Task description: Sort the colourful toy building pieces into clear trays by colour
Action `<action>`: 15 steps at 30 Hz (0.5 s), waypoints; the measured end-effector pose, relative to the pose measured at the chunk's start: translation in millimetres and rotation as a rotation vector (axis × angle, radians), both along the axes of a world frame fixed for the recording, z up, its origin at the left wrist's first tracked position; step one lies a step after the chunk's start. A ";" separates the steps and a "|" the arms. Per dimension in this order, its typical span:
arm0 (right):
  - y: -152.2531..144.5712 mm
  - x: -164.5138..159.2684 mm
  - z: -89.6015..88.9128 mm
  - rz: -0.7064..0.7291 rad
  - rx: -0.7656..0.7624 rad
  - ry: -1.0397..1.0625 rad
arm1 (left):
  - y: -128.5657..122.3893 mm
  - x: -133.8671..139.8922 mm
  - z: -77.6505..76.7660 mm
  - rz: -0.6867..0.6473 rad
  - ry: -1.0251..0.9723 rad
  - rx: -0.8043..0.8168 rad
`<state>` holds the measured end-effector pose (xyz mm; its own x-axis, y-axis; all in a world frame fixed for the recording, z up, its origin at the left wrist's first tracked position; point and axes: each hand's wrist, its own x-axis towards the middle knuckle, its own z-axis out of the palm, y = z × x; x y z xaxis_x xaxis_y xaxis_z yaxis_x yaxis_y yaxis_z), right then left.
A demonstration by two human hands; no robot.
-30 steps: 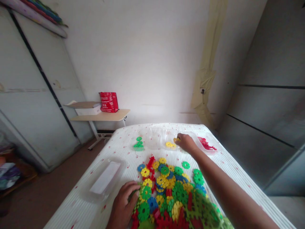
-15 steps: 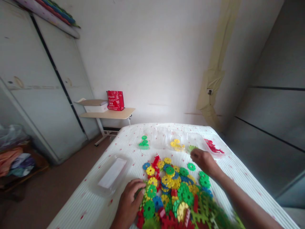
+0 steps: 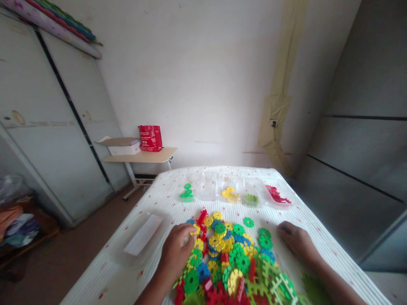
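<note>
My left hand [image 3: 178, 245] reaches over the upper left of a pile of plastic snowflake discs and notched pieces. Its fingertips touch a yellow disc [image 3: 196, 230], with thumb and index finger apart; a blue disc [image 3: 190, 221] is partly covered beside them. My right hand [image 3: 297, 239] hovers right of the pile, near a green disc [image 3: 265, 233], fingers loosely curled and apart, with nothing visible in them. A light green piece [image 3: 252, 199] lies in a clear container along the far side.
More clear containers hold green discs [image 3: 187, 193], yellow discs [image 3: 229, 193] and red pieces [image 3: 277, 195]; another clear container [image 3: 210, 186] stands between. A clear tray with a white insert [image 3: 143, 235] is at left. Behind stands a side table [image 3: 144, 156] with a red bag [image 3: 150, 138].
My right hand has let go of the light green piece in the container and drawn back toward me, right of the pile. My left hand has moved forward to the yellow disc.
</note>
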<state>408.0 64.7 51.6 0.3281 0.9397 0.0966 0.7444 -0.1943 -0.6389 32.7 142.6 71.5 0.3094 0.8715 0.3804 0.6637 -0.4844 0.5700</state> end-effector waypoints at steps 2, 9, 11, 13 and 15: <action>2.1 0.8 -2.5 0.026 0.050 -0.023 | 11.1 16.0 9.9 0.034 0.126 -0.013; 0.5 4.0 -10.4 0.030 0.072 -0.025 | 42.8 53.1 -2.7 0.187 0.335 -0.184; 0.6 3.9 -10.7 0.035 0.065 -0.042 | 46.6 54.0 -8.8 0.193 0.296 -0.200; 0.9 3.7 -10.6 0.036 0.056 -0.055 | 49.3 51.4 -11.9 0.181 0.253 -0.214; 1.1 3.6 -10.6 0.033 0.052 -0.064 | 51.6 46.4 -12.8 0.149 0.201 -0.237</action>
<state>411.6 65.8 40.9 0.2888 0.9430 0.1654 0.7896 -0.1369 -0.5981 79.1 194.2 58.7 0.2204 0.9696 0.1059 0.8275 -0.2433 0.5061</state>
